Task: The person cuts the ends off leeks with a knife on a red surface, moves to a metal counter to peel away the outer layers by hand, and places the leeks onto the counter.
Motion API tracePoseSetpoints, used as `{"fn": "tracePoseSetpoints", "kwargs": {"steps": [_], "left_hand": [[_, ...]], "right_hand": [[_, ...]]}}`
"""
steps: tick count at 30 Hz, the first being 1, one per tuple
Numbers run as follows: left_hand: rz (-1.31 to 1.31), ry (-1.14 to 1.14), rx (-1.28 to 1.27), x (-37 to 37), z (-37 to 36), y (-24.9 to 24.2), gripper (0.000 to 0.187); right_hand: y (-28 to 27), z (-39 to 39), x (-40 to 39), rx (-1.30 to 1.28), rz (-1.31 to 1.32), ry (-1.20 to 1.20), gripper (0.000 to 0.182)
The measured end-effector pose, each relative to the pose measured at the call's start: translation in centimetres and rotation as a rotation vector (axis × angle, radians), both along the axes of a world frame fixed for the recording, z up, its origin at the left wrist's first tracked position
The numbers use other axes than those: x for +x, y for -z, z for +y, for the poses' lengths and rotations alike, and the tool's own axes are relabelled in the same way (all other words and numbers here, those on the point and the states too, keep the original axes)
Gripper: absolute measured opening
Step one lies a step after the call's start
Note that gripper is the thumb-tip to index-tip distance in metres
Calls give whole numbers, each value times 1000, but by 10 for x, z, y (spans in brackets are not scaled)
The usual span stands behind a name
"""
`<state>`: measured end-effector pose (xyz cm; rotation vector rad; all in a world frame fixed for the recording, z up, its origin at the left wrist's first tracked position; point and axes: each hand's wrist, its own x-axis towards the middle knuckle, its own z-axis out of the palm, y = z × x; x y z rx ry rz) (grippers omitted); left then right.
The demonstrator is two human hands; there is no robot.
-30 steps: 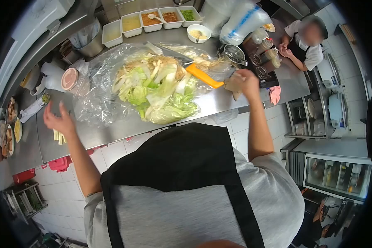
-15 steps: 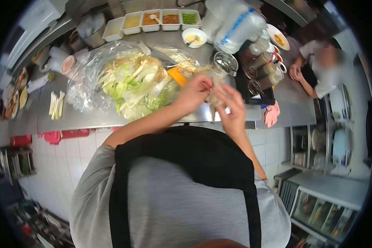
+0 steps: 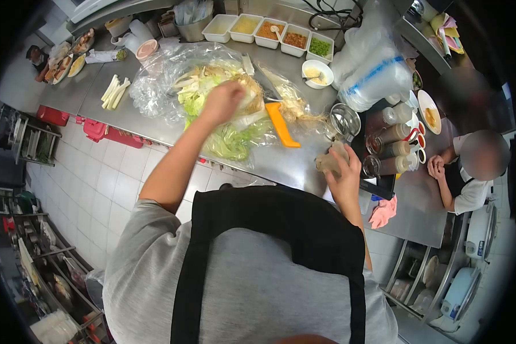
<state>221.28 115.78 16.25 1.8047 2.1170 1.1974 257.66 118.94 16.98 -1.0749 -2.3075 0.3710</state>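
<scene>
Above a heap of cut leafy greens [image 3: 192, 94], my left hand [image 3: 225, 102] is blurred by motion; its fingers do not show clearly. The greens lie on clear plastic sheeting [image 3: 155, 74]. My right hand [image 3: 345, 172] grips a crumpled, translucent piece of plastic [image 3: 329, 160] near the counter's front edge. Between the hands lies a knife-like tool's orange handle [image 3: 281, 127]; its blade is hard to see. Behind it are pale, root-like trimmings [image 3: 295, 106] in clear plastic. A metal bowl [image 3: 345, 119] stands just beyond my right hand.
Several white tubs of ingredients [image 3: 268, 34] line the back, near a white bowl [image 3: 317, 74]. Sauce bottles [image 3: 393, 135] and wrapped plastic containers [image 3: 375, 83] stand right. Cut white stalks [image 3: 116, 92] lie left. A pink cloth [image 3: 383, 212] and a person [image 3: 470, 172] are at right.
My hands were together at the translucent plastic. My left hand has moved left over the greens, while the right keeps the plastic. The view has turned, so the counter appears tilted.
</scene>
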Motion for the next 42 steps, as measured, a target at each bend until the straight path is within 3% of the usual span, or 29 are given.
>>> {"fn": "tracePoseSetpoints", "kwargs": {"steps": [1,2,6,9,15,18,21,23,27,30,36,39,42], "left_hand": [[106,-101,-208,-21,-5,2,9],[177,-115,-198,-46,-6,25,9],[396,-173,-23,-71,-7,42,18],[306,-84,-148,-84,-3,21,20],[-253,-1,10,-101,-11,-55,20],[-501,114,-1,-89,-20,-66,20],[-773,233,26,-80,-23,-55,21],[-940,292,77,-73,-27,-51,21],[-1058,329,100,-79,-28,-38,21],[-1128,360,84,-75,-28,-37,16],[-1352,261,-59,-61,-9,-22,8],[-1333,132,-147,-59,2,-8,7],[-1151,-12,-79,-69,10,3,8]], "right_hand": [[-2,-1,-3,-19,18,-13,40],[-3,-2,-6,-37,35,-25,40],[-9,2,-30,-58,51,-167,32],[-26,2,-63,-43,72,-283,30],[-64,16,-160,121,158,-424,29],[-74,13,-223,-152,380,-454,28],[-58,15,-269,-267,317,-367,27],[-44,14,-283,-496,438,-383,23],[-21,17,-293,-733,634,-486,24],[-15,9,-298,-927,876,-422,20],[-7,15,-289,-404,785,-466,15],[-11,19,-284,-130,720,-410,14],[-27,33,-274,-527,990,-252,15]]}}
